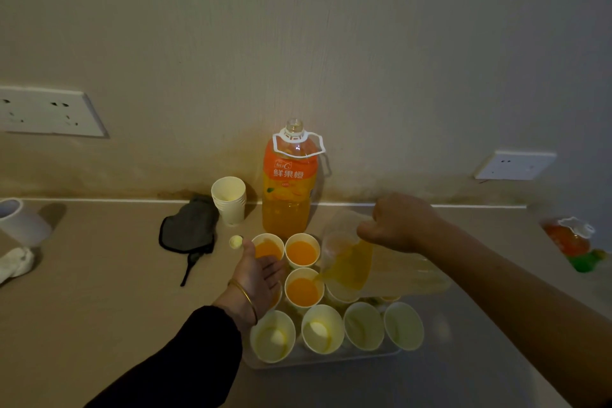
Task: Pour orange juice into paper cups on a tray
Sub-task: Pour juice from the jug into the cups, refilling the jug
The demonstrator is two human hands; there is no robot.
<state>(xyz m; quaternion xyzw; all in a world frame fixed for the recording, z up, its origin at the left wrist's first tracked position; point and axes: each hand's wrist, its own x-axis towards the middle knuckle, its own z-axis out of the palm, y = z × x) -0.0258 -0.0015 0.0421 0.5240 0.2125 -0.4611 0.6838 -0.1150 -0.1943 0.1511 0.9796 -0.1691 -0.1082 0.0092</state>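
- The right hand (402,225) has its fingers (366,231) curled round a clear bottle (351,262), tipped over on its side above the tray (331,359).
- Orange juice sits in the lowered end of that bottle, with its mouth at the rim of a middle cup (303,290) that is already well filled.
- The left hand (260,272) lies open with straight fingers beside the two full cups (302,250) at the back (whether it touches them I cannot tell).
- Four empty cups (323,328) line the tray's near edge.
- Behind the tray on the table (99,308), an uncapped juice bottle (288,189) stands by the wall.
- Left of it are a stack of cups (229,199), a dark cloth (190,225) and a small cap (235,241).
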